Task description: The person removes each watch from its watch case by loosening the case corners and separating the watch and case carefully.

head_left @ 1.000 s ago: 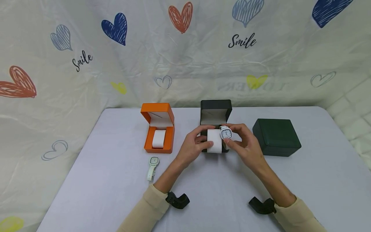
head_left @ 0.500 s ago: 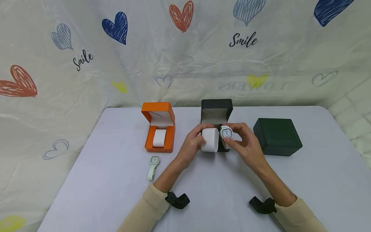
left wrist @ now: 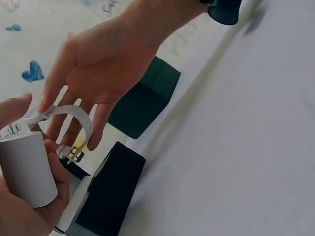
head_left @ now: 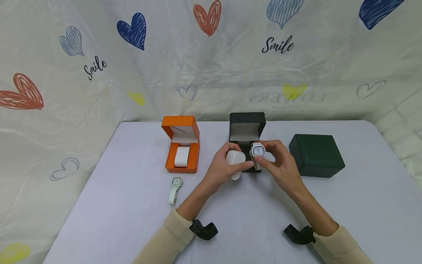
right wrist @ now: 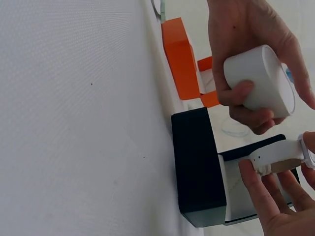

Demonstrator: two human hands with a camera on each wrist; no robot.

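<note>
In the head view my left hand [head_left: 221, 169] grips a white watch cushion [head_left: 235, 157], now tilted with one end facing up. Its fingers curl round the cushion in the right wrist view, while the thumb stretches toward the other hand. My right hand [head_left: 281, 161] pinches a white watch [head_left: 258, 150] by its case, dial facing up. The strap [left wrist: 81, 115] hangs in an open curve in the left wrist view, its buckle end undone. Both hands are over the front of an open black watch box [head_left: 247, 119], whose lid stands up behind them.
Left of the black box stands an open orange watch box [head_left: 195, 157] with a white cushion [head_left: 182, 157] inside. A second pale watch [head_left: 174, 189] lies in front of it. A closed dark green box [head_left: 316, 156] stands to the right. A printed curtain [head_left: 211, 66] hangs behind the table.
My left hand has moved the cushion left, away from the watch, and turned it so one end faces up. The left thumb now reaches toward the watch. My right hand keeps its hold.
</note>
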